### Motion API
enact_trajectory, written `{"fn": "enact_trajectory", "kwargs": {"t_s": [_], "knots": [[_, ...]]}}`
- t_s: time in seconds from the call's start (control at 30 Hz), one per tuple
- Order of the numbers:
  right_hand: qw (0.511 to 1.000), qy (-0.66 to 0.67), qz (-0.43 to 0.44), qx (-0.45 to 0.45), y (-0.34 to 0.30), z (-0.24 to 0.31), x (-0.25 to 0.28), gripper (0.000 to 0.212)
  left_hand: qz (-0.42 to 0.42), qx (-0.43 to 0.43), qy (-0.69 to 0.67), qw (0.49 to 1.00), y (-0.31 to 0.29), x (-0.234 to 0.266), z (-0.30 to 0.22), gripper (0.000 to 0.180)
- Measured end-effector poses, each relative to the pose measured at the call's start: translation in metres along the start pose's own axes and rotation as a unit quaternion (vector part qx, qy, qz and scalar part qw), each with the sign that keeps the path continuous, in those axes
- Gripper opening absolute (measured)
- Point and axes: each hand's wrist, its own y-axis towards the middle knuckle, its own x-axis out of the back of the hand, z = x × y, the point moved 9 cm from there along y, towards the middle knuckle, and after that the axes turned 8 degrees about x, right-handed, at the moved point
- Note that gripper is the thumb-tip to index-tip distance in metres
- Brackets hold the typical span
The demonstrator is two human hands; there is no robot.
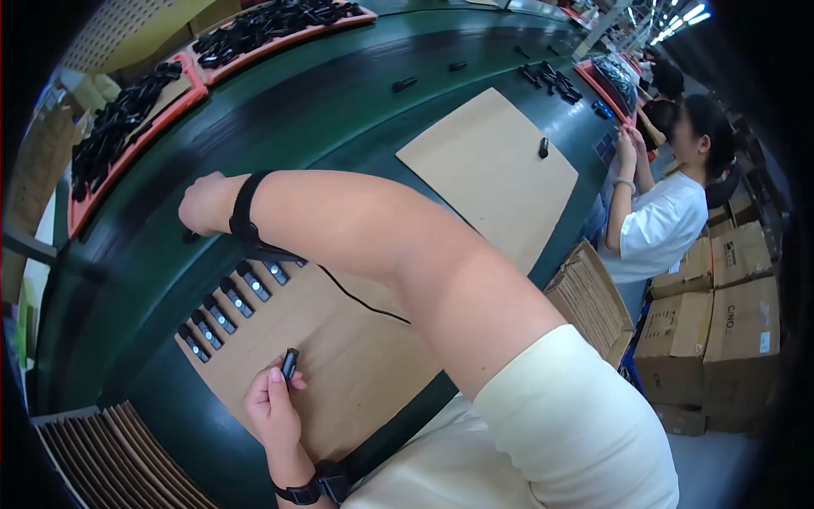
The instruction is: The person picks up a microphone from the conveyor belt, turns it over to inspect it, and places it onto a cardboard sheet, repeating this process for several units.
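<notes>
Close to the near edge of a brown cardboard sheet, my left hand pinches a small dark stick-shaped device, its fingers closed round the lower end. My right arm stretches across the picture to the far left. My right hand is over the green belt there, curled, with its fingertips mostly hidden. A small black piece shows just under them. Several black-and-grey stick devices, each with a pale round spot, lie in a row along the sheet's left edge.
Orange trays heaped with black pieces stand beyond the green belt. Another cardboard sheet carries one black piece. A seated co-worker works at the right, near cartons. Cardboard dividers stand at lower left. A black cord hangs under my right arm.
</notes>
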Motion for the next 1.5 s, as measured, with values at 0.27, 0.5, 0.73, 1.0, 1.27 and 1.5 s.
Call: {"fn": "enact_trajectory", "kwargs": {"t_s": [0.27,0.5,0.73,1.0,1.27,1.5], "knots": [[0.997,0.036,-0.069,-0.016,-0.131,-0.024,0.03,0.024,-0.033,-0.006,0.015,0.999,-0.001,-0.001,-0.003,0.029],[0.953,0.111,-0.163,-0.231,-0.301,-0.115,-0.011,0.018,-0.066,-0.089,0.073,0.991,-0.009,0.003,-0.021,0.033],[0.915,0.042,-0.186,-0.357,-0.39,-0.158,-0.054,0.017,-0.047,-0.197,0.161,0.966,-0.029,0.003,-0.067,0.022],[0.909,0.034,-0.314,-0.271,-0.388,-0.118,-0.034,0.023,-0.148,-0.216,0.137,0.955,-0.064,-0.003,-0.103,0.019],[0.819,0.414,-0.396,-0.011,-0.357,0.006,0.009,0.019,-0.037,-0.123,-0.048,0.991,-0.056,-0.036,-0.102,0.023],[0.76,0.532,-0.367,0.071,-0.313,0.072,-0.002,0.019,-0.002,-0.124,-0.089,0.988,-0.071,-0.039,-0.109,0.024]]}}
